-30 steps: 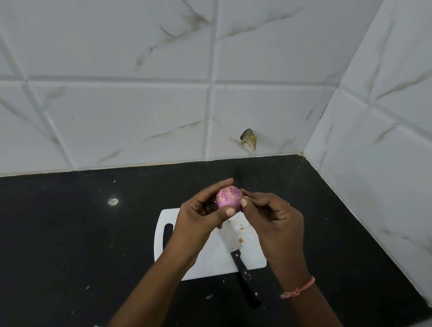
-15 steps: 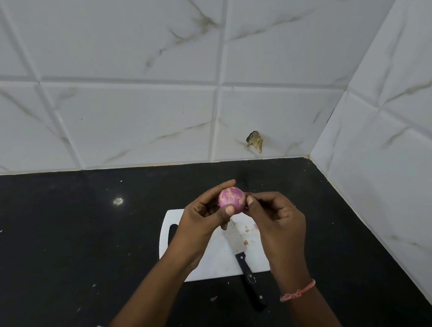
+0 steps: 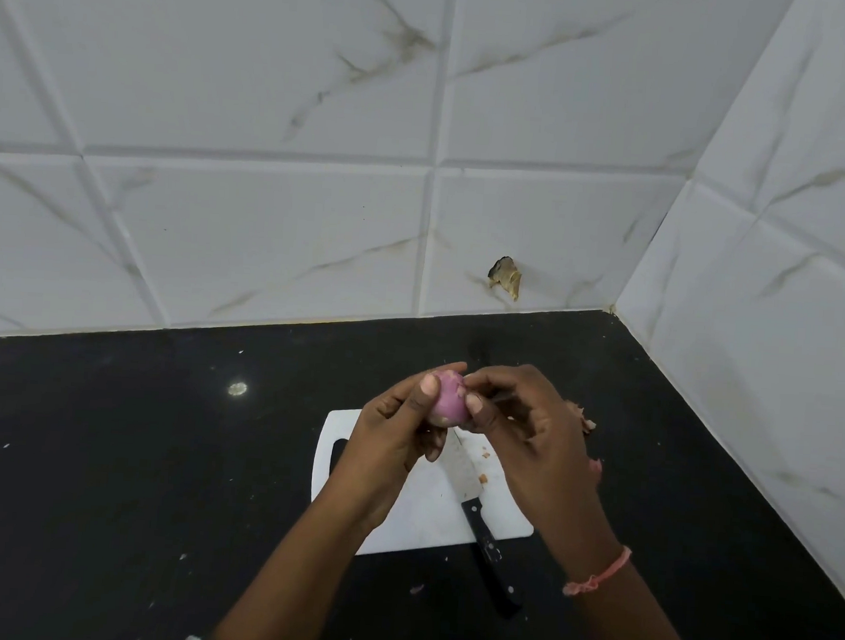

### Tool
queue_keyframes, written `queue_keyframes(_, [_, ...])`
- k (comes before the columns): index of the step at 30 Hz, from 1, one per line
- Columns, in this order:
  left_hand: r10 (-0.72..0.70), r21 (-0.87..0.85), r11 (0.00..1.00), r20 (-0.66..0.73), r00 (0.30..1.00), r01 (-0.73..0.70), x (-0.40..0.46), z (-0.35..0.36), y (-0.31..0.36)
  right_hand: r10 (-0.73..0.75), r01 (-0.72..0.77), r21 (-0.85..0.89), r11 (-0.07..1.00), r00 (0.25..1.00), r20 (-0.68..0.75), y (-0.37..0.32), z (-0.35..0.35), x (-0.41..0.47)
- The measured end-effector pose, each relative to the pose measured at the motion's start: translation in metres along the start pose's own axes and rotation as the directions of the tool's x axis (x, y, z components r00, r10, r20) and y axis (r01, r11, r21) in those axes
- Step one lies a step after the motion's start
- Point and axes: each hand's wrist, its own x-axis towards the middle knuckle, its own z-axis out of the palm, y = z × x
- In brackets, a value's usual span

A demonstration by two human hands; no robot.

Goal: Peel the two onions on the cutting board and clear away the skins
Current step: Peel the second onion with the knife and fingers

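A small purple onion (image 3: 447, 400) is held up above the white cutting board (image 3: 415, 522). My left hand (image 3: 394, 429) grips it from the left, thumb on its front. My right hand (image 3: 523, 425) pinches at the onion's right side with thumb and fingertips. Bits of pinkish onion skin (image 3: 585, 421) lie on the counter just behind my right hand, partly hidden. A second onion is not visible.
A black-handled knife (image 3: 484, 531) lies across the board, its handle over the front edge. Small skin scraps (image 3: 484, 479) dot the board and the black counter (image 3: 130, 450). Tiled walls meet in a corner at the back right.
Both hands have turned the onion slightly; my left thumb now lies higher on its front. My right hand has shifted round its right side. The camera moved a little.
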Motion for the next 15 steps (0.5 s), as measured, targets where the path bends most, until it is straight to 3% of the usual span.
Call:
queue_keyframes(4, [-0.046,-0.056,0.997,-0.037,0.998,0.044,0.0,0.006,0.004,0.012,-0.012,0.003,1.0,0.998,0.055,0.003,0.005,0.0])
queue_keyframes(9, [-0.165,-0.004,0.986,-0.114,0.98,0.166,0.001,0.017,0.008,0.01,-0.01,0.011,1.0,0.998,0.059,0.003,0.007,0.0])
queue_keyframes(15, [-0.209,0.016,0.977,-0.092,0.974,0.211,0.0,0.021,0.008,0.055,-0.062,0.09,0.994,0.996,0.07,0.0,0.005,0.001])
